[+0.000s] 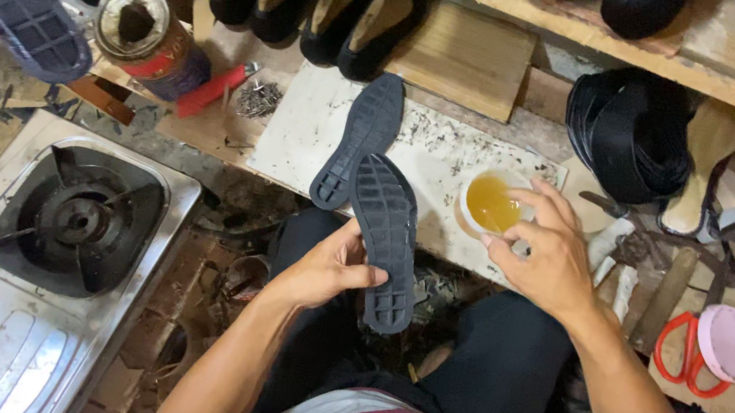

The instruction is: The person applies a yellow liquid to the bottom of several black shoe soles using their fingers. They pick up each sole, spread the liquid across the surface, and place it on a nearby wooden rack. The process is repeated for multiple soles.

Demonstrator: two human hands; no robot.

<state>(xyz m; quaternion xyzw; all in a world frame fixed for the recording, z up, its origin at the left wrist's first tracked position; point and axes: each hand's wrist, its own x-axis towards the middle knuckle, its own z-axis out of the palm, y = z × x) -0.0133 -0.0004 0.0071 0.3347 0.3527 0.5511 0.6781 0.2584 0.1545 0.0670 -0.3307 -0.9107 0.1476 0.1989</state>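
Over the lap, left hand point(330, 269) grips a black ridged shoe sole point(383, 236).
Right hand point(549, 250) fingers curl at a cup of yellow glue point(490, 202); red-labelled tin point(150, 39) sits upper left.

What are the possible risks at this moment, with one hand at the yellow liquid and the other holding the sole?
1. The right hand covers part of the small bowl of yellow liquid, which sits near the board's front edge; a nudge might tip it.
2. The left hand grips the black sole only at its heel end, so it may slip.
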